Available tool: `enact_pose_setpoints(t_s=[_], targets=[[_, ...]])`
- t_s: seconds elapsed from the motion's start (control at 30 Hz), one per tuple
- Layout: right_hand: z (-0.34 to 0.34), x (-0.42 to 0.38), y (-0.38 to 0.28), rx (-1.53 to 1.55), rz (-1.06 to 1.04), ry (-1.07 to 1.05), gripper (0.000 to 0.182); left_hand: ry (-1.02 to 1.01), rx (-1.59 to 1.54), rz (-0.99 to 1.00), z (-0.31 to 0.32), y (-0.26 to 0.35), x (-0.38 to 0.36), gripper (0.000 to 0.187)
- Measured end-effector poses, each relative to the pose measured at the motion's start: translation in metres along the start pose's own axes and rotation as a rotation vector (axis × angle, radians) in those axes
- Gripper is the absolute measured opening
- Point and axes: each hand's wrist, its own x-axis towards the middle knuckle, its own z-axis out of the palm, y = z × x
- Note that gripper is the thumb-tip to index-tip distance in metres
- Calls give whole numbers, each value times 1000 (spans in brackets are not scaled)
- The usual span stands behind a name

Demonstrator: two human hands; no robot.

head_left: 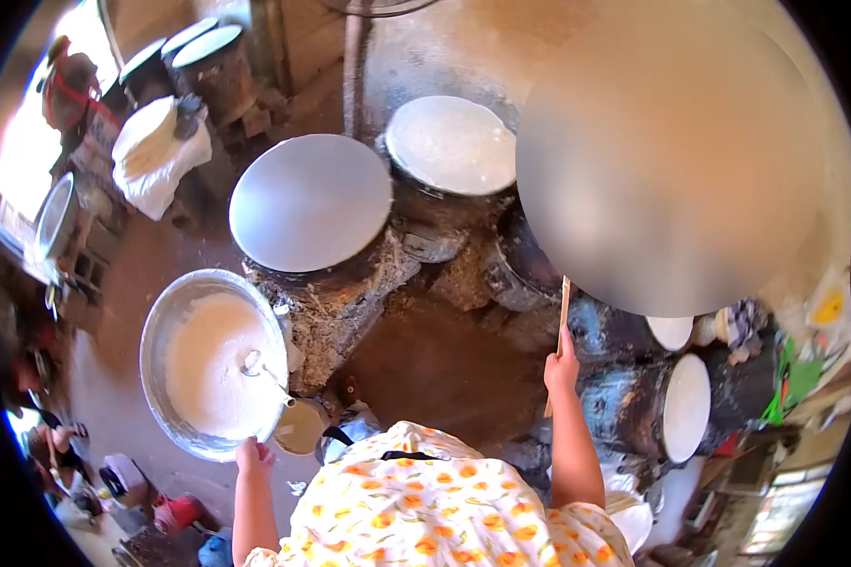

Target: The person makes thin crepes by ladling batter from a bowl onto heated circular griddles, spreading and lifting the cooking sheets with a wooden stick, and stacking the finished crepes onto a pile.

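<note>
My right hand [562, 370] is closed round a thin wooden stick [564, 307], held upright, whose top end meets the edge of a blurred patch. My left hand [253, 455], fingers curled, is at the near rim of a wide metal basin [153, 378]; whether it grips the rim or something small I cannot make out. Pale, creamy batter [208, 350] fills the basin. A metal ladle [253, 363] rests in it, its handle lying over the right rim. Beyond the basin, a round, smooth, greyish-white griddle [310, 202] sits on a clay-and-brick stove [336, 312].
Another round white-topped griddle [451, 145] stands at the back. Dark drums [624, 406] with pale round tops are on my right. A plastic-covered stack of pale sheets [147, 142] is at left. Another person [71, 90] is far left. A large blurred disc covers the upper right.
</note>
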Motion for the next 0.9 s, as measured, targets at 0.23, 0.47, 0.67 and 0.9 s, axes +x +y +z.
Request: enact_pose_setpoints(t_s=[0.23, 0.47, 0.67, 0.9], targets=[[60, 15, -79, 35, -53, -74, 66, -555, -322, -435, 77, -6, -28, 58], [91, 36, -135, 68, -202, -123, 65, -468, -844, -446, 148, 35, -10, 20], [117, 55, -187, 164, -342, -335, 58, -555, -1092, -568, 115, 74, -24, 25], [114, 43, -194, 108, -440, -385, 57, -607, -1084, -326, 131, 71, 22, 11]])
